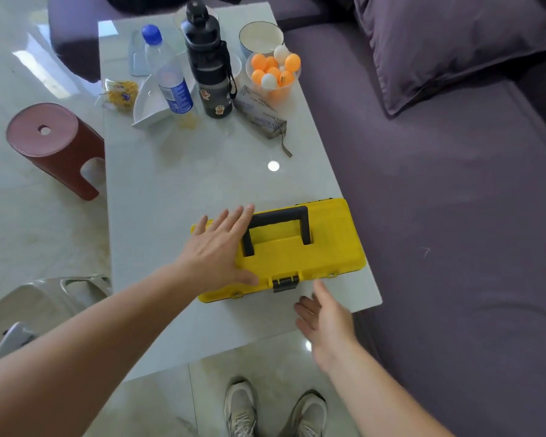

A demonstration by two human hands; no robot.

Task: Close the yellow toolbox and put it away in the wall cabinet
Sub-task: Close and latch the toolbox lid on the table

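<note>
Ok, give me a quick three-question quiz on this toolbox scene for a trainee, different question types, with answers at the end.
1. True or false: the toolbox lid is down.
2. Which hand lies flat on the lid? A) left hand B) right hand C) both
3. Fill in: the grey latch is on the side of the toolbox facing the ____.

Key
1. True. The lid lies flat on the body, with the black handle folded on top.
2. A. The right hand is open, just off the front edge, touching nothing that shows.
3. Person. It sits mid-front; whether it is snapped shut cannot be told.
</note>
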